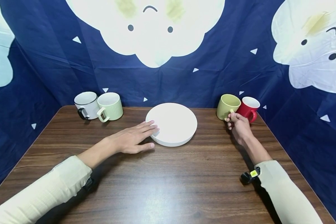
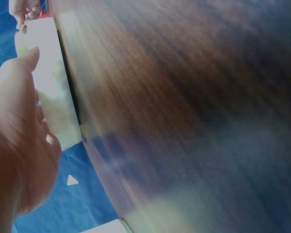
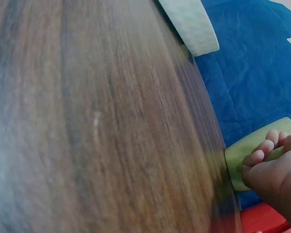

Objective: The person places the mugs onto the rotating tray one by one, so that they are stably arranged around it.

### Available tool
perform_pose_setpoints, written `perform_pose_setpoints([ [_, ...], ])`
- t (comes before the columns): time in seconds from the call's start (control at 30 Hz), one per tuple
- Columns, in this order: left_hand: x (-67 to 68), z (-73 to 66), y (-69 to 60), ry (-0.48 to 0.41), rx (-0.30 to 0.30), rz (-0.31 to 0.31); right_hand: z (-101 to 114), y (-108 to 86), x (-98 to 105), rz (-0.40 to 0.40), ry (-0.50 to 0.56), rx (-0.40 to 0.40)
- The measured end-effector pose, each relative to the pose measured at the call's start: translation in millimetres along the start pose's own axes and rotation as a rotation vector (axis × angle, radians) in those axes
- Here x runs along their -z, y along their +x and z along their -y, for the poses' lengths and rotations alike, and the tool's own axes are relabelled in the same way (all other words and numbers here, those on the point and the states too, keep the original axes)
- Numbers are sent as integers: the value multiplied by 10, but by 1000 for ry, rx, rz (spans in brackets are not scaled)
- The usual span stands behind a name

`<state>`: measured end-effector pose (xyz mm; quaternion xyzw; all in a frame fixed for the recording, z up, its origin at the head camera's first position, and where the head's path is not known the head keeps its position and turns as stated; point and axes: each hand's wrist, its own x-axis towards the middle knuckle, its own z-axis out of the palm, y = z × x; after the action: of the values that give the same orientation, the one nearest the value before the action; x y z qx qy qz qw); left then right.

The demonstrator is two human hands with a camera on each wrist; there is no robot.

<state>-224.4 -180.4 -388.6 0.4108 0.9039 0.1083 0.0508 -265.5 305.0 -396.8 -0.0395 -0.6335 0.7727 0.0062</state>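
Observation:
At the back right of the table stands an olive-green mug (image 1: 225, 107), upright, and my right hand (image 1: 239, 126) pinches its handle. In the right wrist view curled fingers (image 3: 254, 158) cover part of that mug (image 3: 250, 143). A red mug (image 1: 246, 109) stands close beside it, partly behind my hand. My left hand (image 1: 135, 137) lies with straight, spread fingers at the left side of a round white turntable-like disc (image 1: 175, 124); its fingertips overlap the rim. The left wrist view shows the left thumb (image 2: 19, 77) in front of the disc's side (image 2: 58, 97).
Two more mugs stand at the back left: a white one (image 1: 86, 105) with black rim and handle, and a pale green ribbed one (image 1: 110, 106). A dark blue cloth (image 1: 168, 84) with cloud prints hangs behind the wooden table (image 1: 156, 180).

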Motion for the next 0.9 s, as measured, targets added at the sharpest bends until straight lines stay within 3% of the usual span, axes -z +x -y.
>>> perform_pose_setpoints([
  [0.3,-5,12,-4,-1,4,7,-56,-26,-65,28,48,6],
  [0.9,9,0,12,6,11,23,-86,-161,-309,87,-30,90],
])
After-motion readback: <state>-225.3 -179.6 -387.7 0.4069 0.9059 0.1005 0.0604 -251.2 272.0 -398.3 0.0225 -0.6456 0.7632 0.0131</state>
